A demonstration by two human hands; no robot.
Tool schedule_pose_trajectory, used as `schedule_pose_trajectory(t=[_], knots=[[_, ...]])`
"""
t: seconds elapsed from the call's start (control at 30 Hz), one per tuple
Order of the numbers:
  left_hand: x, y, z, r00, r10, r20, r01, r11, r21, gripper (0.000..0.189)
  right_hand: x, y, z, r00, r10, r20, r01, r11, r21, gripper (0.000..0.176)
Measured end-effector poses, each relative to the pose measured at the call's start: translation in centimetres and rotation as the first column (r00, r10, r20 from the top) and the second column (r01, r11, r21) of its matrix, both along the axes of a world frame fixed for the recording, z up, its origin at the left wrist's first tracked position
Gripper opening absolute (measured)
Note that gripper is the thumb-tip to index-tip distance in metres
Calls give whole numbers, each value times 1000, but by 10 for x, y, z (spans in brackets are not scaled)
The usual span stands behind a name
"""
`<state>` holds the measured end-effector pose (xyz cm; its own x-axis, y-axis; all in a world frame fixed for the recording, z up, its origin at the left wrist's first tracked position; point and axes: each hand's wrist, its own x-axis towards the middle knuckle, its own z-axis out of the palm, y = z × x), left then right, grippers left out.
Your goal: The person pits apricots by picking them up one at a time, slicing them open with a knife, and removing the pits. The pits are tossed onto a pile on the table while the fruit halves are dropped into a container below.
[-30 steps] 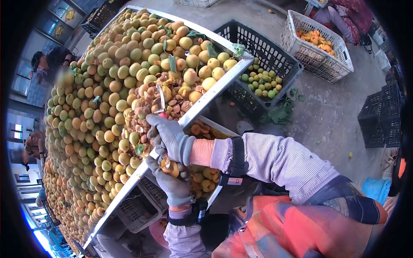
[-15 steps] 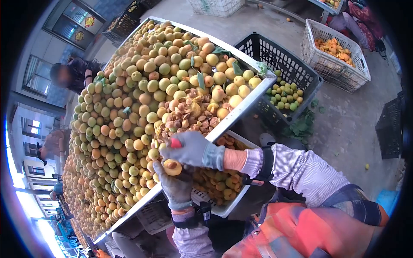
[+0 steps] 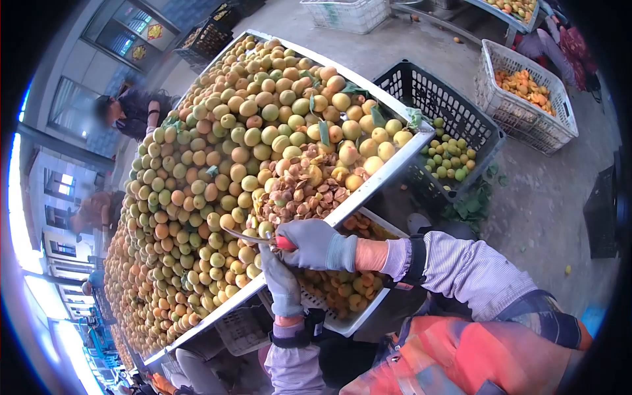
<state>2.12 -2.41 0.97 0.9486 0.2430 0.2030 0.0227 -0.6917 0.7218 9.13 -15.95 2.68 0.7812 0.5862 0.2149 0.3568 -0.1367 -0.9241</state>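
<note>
My right hand (image 3: 309,245), in a grey glove, grips the red handle of a knife (image 3: 286,243). The curved blade points left over the near edge of the fruit heap. Just below it, my gloved left hand (image 3: 282,283) has its fingers bent close under the blade; what they hold, if anything, is hidden. A small greenish-yellow fruit (image 3: 265,228) shows right behind the blade. Brown pits (image 3: 304,191) lie in a pile on the table (image 3: 375,181), among whole orange and green fruits (image 3: 220,174). Beneath my hands, a white crate (image 3: 359,322) holds cut fruit.
A black crate (image 3: 487,148) with green fruits stands beyond the table corner. Farther right is a white crate (image 3: 526,125) of orange fruit pieces. Across the heap are two people (image 3: 135,112), (image 3: 97,210); another person (image 3: 559,52) sits at the upper right.
The halved fruit at my left fingertips is no longer visible there. The knife blade now shows, pointing left. The view has shifted, moving the scene slightly right and down.
</note>
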Motion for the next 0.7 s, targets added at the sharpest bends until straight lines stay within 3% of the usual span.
schedule_pose_trajectory(t=[0.17,0.23,0.27,0.3,0.33,0.37,0.4,0.43,0.53,0.6,0.63,0.67,0.7], knots=[[-10,10,1,997,-21,-73,23,1000,17,41,-1,3,-6,997,53,57,-50,997,-53,29],[-14,14,-8,983,-106,150,34,907,420,37,-1,2,-3,992,51,117,-47,998,-41,28],[-21,16,-3,998,-70,1,68,982,176,32,-1,0,-3,991,73,111,-67,996,-59,26],[-23,11,14,998,-60,3,58,983,175,32,1,-2,-2,990,83,114,-77,995,-60,26],[-22,6,36,975,27,-219,-60,987,-146,29,6,-6,-1,994,12,112,-6,999,-52,25],[-20,6,48,897,32,-441,-236,878,-417,27,12,-9,1,992,-62,111,67,997,-42,25],[-29,31,3,989,-68,-134,70,998,7,24,18,-11,4,985,-133,114,135,991,-11,27],[-31,23,11,989,-59,-133,60,998,5,24,20,-14,8,978,-188,87,185,982,41,28],[-40,-9,31,892,-70,-447,-27,978,-207,26,29,-12,9,988,-151,-24,151,989,-13,33],[-41,-3,30,925,-82,-371,-3,975,-222,26,33,-4,4,936,-350,51,341,931,127,34],[-40,-1,33,950,-94,-297,23,972,-234,28,33,-6,6,935,-350,53,341,931,127,34],[-38,4,42,931,1,-366,-122,944,-307,31,32,-8,10,937,-336,-90,346,927,145,30],[-33,27,28,971,15,-239,-95,940,-328,30,32,-10,13,922,-312,-231,353,922,162,26]])
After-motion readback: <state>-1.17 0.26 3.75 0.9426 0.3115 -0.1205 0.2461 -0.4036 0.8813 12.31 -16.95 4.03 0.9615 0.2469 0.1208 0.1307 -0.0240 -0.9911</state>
